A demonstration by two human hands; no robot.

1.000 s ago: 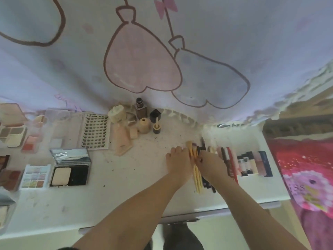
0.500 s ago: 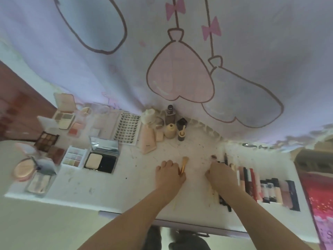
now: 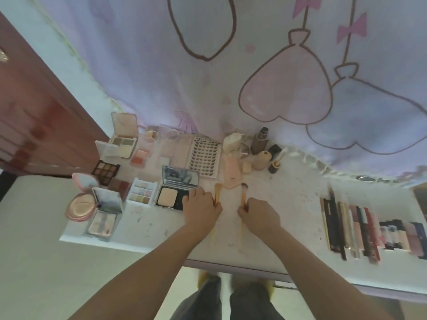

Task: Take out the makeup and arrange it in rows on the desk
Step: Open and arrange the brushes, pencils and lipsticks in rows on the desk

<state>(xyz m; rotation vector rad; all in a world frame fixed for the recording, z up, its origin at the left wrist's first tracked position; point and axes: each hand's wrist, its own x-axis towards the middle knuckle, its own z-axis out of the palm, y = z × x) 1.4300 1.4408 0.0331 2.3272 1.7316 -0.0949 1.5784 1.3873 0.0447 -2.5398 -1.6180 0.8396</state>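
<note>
My left hand [image 3: 201,208] is closed on a yellow makeup brush [image 3: 217,192], bristles pointing away from me. My right hand [image 3: 258,213] holds a second yellow makeup brush [image 3: 243,194] about a hand's width to the right; its handle shows below the hand. Both brushes lie lengthwise on the white desk [image 3: 298,197]. Just left of my left hand sits an open powder compact [image 3: 172,192]. A row of pencils, lipsticks and tubes [image 3: 360,229] lies at the right end of the desk.
Palettes [image 3: 142,192] and compacts [image 3: 80,206] crowd the left end. A lash tray [image 3: 204,159], a pink pouch [image 3: 232,173] and small bottles [image 3: 260,143] stand at the back under a patterned curtain [image 3: 277,77]. A brown door [image 3: 34,112] is at left.
Both hands moved left, away from the pencil row, toward the middle of the desk. The right hand now holds a second brush beside the left hand's brush. The camera view swung left.
</note>
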